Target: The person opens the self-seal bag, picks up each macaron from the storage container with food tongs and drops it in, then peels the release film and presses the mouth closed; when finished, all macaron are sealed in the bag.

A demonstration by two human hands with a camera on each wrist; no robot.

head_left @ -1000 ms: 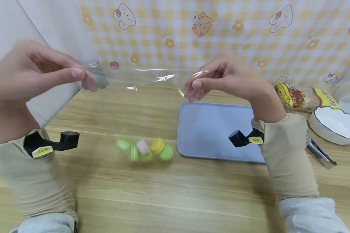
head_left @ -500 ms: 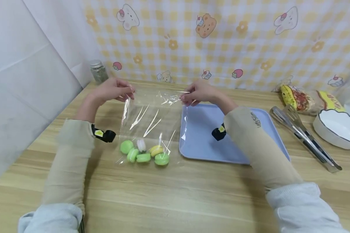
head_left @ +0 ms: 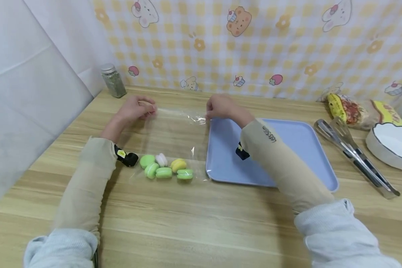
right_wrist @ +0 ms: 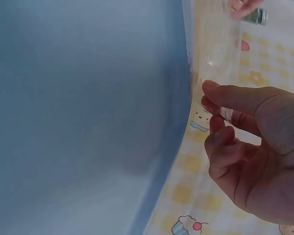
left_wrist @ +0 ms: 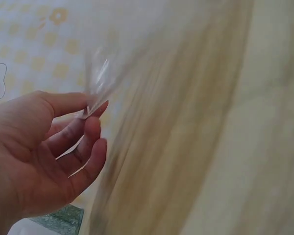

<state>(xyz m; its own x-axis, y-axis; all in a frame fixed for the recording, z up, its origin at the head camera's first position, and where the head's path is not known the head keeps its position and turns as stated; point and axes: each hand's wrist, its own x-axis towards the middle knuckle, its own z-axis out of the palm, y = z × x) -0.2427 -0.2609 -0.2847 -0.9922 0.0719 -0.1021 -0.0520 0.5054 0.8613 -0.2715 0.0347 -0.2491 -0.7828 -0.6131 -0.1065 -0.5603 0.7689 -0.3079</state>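
A clear plastic bag [head_left: 177, 130] lies spread over the wooden table, with several macarons [head_left: 163, 172] in green, yellow and pale pink grouped at its near end. My left hand [head_left: 136, 108] pinches the bag's far left corner; in the left wrist view, thumb and index finger of the left hand [left_wrist: 54, 142] hold the creased film [left_wrist: 100, 78]. The far right corner is pinched by my right hand [head_left: 222, 107], beside the blue tray [head_left: 288, 149]. The right wrist view shows the right hand's thumb and finger [right_wrist: 213, 90] together at the film's edge.
Metal tongs [head_left: 356, 158] lie right of the tray, near a white scalloped bowl [head_left: 393, 149] and a yellow-labelled food packet [head_left: 365, 111]. A glass jar of green herbs [head_left: 114, 82] stands at the back left. Behind the table hangs a checked cloth [head_left: 201, 44].
Both hands have come down and away from the head camera, laying the bag on the table with its macarons. Lately the hands have shifted only slightly, and the bag looks flatter.
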